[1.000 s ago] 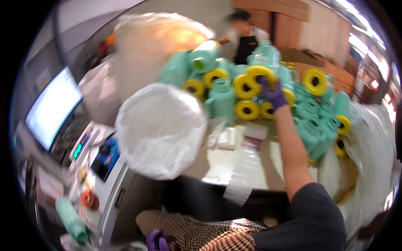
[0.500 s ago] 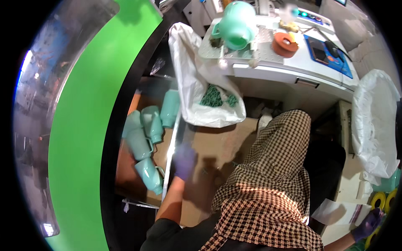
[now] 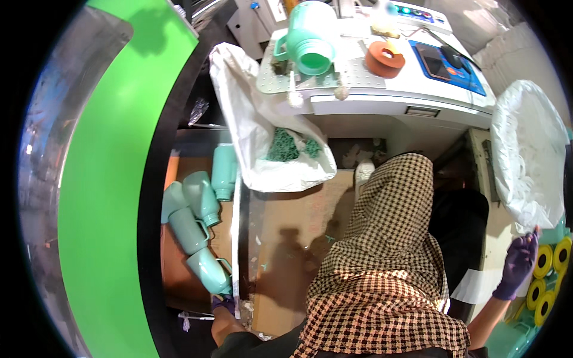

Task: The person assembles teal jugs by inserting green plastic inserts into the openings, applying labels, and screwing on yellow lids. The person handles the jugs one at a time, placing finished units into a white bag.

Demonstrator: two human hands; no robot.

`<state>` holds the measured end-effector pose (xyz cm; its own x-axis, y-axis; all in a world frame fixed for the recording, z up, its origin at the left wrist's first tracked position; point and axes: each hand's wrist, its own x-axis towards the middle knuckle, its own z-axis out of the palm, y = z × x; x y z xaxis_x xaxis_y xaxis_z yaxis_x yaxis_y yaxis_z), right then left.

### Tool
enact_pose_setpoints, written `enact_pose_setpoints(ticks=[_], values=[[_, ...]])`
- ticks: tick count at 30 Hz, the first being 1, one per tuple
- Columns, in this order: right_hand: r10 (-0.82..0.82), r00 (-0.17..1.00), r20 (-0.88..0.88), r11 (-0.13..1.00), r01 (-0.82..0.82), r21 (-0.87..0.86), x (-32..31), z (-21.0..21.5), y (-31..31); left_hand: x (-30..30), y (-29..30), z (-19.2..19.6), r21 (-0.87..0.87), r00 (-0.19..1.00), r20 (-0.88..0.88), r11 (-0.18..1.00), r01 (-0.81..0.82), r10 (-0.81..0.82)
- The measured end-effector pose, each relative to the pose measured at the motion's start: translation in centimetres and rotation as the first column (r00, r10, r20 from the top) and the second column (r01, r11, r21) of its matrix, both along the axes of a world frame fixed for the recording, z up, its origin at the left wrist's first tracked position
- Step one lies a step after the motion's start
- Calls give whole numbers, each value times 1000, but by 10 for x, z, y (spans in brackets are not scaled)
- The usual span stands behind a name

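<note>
My left hand [image 3: 224, 304], in a purple glove, is at the lower end of a teal handled bottle [image 3: 207, 270], its fingers closed about that end. The bottle lies on its side in a brown cardboard box [image 3: 173, 281] with several like it, among them an upper one [image 3: 224, 170]. On the far right my right hand [image 3: 517, 267], also gloved, is raised with its fingers pointing up and somewhat apart. Its fingertips are just below a white bag-lined bin [image 3: 528, 149], and I see nothing held in them.
A teal bottle [image 3: 310, 39] lies tilted on the white workbench [image 3: 358, 89], beside a brown tape roll [image 3: 384, 59] and a phone [image 3: 433, 62]. A white sack [image 3: 248, 128] holds green scraps [image 3: 283, 145]. Yellow-ringed bottles [image 3: 543, 261] stand lower right; a green surface [image 3: 98, 197] curves along the left.
My left hand has moved down and left from above the cardboard to the lowest bottle. My right hand has risen from the yellow-ringed bottles toward the lined bin. The view has shifted slightly.
</note>
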<state>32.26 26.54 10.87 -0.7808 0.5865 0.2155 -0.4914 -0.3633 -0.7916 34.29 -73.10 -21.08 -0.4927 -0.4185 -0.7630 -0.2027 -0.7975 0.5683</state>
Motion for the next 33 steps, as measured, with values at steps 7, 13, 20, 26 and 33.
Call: enact_pose_setpoints(ticks=[7,13,20,26,33], values=[[-32,999,34,990,37,-133,-82,20,-82,-116,97,89,-447,721,128,689,-571,681],[-5,960,280,997,27,-75,-107,12,-165,-91,165,165,-932,925,100,-291,216,366],[49,962,270,860,-178,479,-104,-22,-206,-188,382,298,-993,621,-28,-49,-108,-783],[233,954,190,15,-199,980,-113,-13,-244,-222,531,310,-920,242,181,-251,-301,-953],[104,994,25,43,-29,999,-126,-68,-247,-227,585,319,-859,87,187,-206,-469,-979]])
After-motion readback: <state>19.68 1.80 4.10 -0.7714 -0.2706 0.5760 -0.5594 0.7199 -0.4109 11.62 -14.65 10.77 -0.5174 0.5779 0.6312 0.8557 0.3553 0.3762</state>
